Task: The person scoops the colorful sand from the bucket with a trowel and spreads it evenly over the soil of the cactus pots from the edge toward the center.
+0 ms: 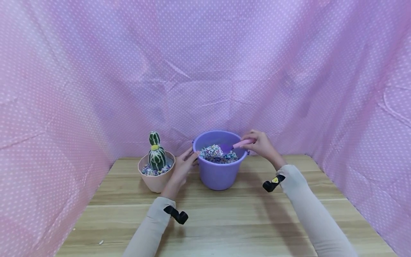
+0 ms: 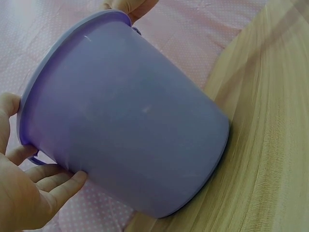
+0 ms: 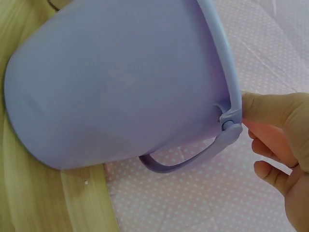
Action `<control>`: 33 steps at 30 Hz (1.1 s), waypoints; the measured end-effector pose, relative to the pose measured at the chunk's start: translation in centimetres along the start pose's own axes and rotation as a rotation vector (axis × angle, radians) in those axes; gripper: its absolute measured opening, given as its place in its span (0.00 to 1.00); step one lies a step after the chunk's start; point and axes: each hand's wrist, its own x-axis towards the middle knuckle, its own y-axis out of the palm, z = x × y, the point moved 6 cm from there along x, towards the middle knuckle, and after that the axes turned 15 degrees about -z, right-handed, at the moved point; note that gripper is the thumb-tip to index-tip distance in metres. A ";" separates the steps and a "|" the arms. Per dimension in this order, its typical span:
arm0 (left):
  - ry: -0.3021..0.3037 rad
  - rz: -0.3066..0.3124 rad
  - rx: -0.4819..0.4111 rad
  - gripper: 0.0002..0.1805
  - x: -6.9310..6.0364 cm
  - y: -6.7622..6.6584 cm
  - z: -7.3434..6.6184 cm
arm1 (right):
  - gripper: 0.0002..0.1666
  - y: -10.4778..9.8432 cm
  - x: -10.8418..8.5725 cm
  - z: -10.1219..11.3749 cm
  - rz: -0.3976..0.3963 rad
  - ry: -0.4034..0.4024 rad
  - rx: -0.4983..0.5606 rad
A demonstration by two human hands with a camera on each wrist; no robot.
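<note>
A purple bucket [image 1: 219, 175] holds small multicoloured pebbles [image 1: 229, 157]. My left hand [image 1: 182, 167] grips its left rim, thumb at the rim and fingers against the outer wall; the left wrist view shows this hand [image 2: 34, 193] on the bucket [image 2: 130, 116]. In my right hand [image 1: 261, 144] is the pink handle [image 1: 244, 143] of a small shovel, whose purple blade [image 1: 226, 148] is inside the bucket beside a heap of pebbles. The right wrist view has that hand [image 3: 289, 125] at the bucket's rim, above the hanging bucket handle [image 3: 193, 162]; the blade is hidden there.
Left of the bucket stands a light pink pot [image 1: 158, 183] with a green cactus [image 1: 157, 159] and multicoloured pebbles. A small white bit [image 1: 101, 242] lies at the wooden table's [image 1: 224, 228] front left. Pink dotted cloth [image 1: 205, 71] hangs behind and at both sides.
</note>
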 end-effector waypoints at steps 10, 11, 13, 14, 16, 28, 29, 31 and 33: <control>0.008 0.007 -0.011 0.33 -0.2 -0.2 -0.1 | 0.16 -0.3 0.4 0.0 -0.031 0.005 0.042; 0.004 0.003 -0.005 0.34 -0.3 -0.2 0.0 | 0.16 -0.3 0.4 0.2 -0.029 0.004 0.041; 0.000 -0.001 0.001 0.34 -0.3 -0.2 0.0 | 0.16 -0.4 0.5 0.8 -0.024 -0.003 0.033; 0.000 -0.001 0.002 0.34 -0.3 -0.2 0.0 | 0.16 -0.4 0.4 1.4 -0.021 -0.007 0.033; -0.001 0.001 -0.002 0.34 -0.3 -0.1 -0.1 | 0.15 -0.7 0.3 2.7 -0.016 -0.014 0.034; 0.003 -0.010 0.018 0.33 -0.3 0.2 -0.6 | 0.15 -1.4 0.8 5.0 -0.033 -0.047 0.043; 0.014 -0.013 0.031 0.33 -0.5 0.2 -0.8 | 0.15 -1.3 1.1 4.4 -0.035 -0.048 0.041; 0.048 -0.026 0.052 0.33 -0.8 0.1 -1.3 | 0.15 -1.0 1.4 3.4 -0.039 -0.055 0.041; 0.091 -0.042 0.079 0.32 -1.3 0.0 -2.0 | 0.15 -0.8 1.8 2.5 -0.038 -0.052 0.050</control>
